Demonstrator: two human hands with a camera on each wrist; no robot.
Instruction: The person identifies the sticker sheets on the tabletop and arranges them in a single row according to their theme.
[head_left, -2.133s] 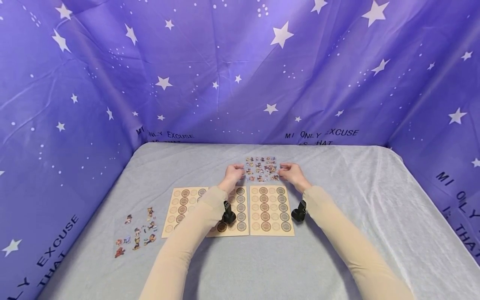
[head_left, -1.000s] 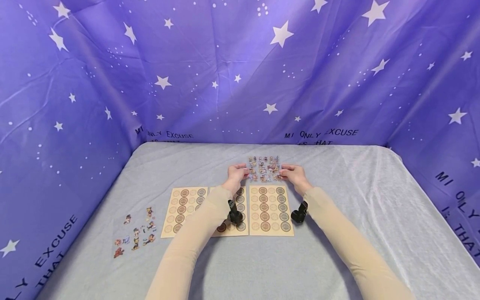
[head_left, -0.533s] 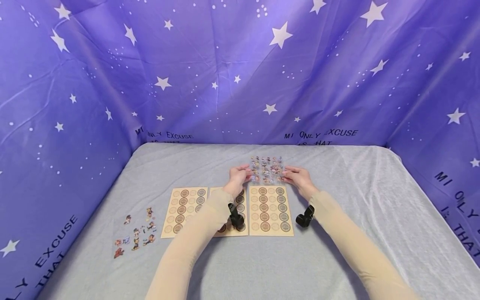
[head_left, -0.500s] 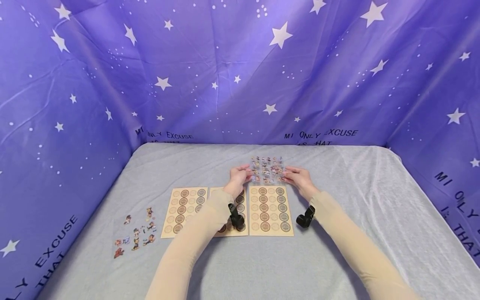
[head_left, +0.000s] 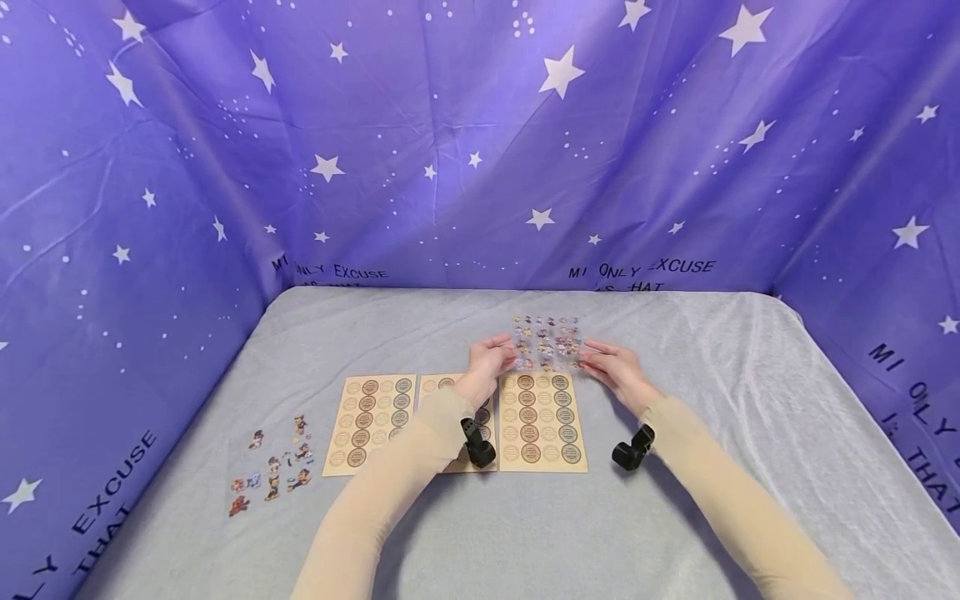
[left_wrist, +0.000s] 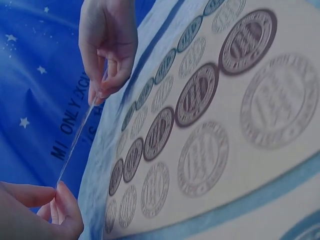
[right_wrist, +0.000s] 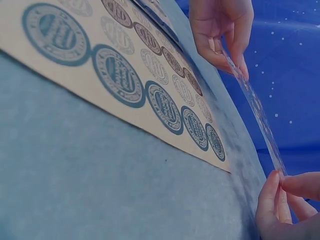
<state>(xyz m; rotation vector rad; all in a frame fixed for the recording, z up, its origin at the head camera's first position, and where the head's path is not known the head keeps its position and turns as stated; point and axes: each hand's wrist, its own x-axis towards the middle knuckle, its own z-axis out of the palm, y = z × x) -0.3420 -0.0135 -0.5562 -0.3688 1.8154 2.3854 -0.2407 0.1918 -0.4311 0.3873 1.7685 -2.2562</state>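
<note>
The right tan sheet (head_left: 540, 421), printed with columns of round badges, pale ones alternating with dark, lies flat on the bench (head_left: 540, 533) and its grey cloth. Just past the far edge of that sheet, a clear sheet (head_left: 546, 343) bearing rows of small cartoon figures is held up off the cloth; how far it tilts I cannot tell. The left grip (head_left: 489, 364), a bare hand beyond the right tan sheet's far left corner, pinches one side of the clear sheet between thumb and fingers. The right grip (head_left: 618, 372), beyond the far right corner, pinches the opposite side the same way. Both wrist views show the clear sheet nearly edge-on between the two hands.

Just left of the right tan sheet is the middle tan sheet (head_left: 437, 383), partly covered by the left sleeve (head_left: 375, 508); farther left comes the left tan sheet (head_left: 367, 417). Well to the left of the right tan sheet, past both of these, lies a second clear sheet (head_left: 273, 462) with fewer figures. Well beyond the right tan sheet hangs a purple curtain (head_left: 450, 125) with white stars and black lettering
</note>
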